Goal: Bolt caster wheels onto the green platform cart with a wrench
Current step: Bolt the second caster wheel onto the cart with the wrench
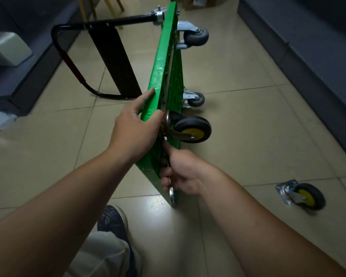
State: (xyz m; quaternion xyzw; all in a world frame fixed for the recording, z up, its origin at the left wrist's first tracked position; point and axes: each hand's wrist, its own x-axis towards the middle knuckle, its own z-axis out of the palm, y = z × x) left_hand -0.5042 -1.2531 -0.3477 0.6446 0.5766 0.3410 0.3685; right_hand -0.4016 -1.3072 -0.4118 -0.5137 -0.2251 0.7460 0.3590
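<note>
Green platform cart [162,62], tipped on edge at centre, is gripped at its near corner by the left hand [134,128] while the right hand [180,172] clenches the wrench [171,194] at the yellow-hubbed caster [190,129]; if the wrench slips under load, the cart may topple.

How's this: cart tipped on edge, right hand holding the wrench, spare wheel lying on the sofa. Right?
No: the head view shows the spare wheel on the floor, not a sofa. The cart is on edge; the right hand holds the wrench.
</note>
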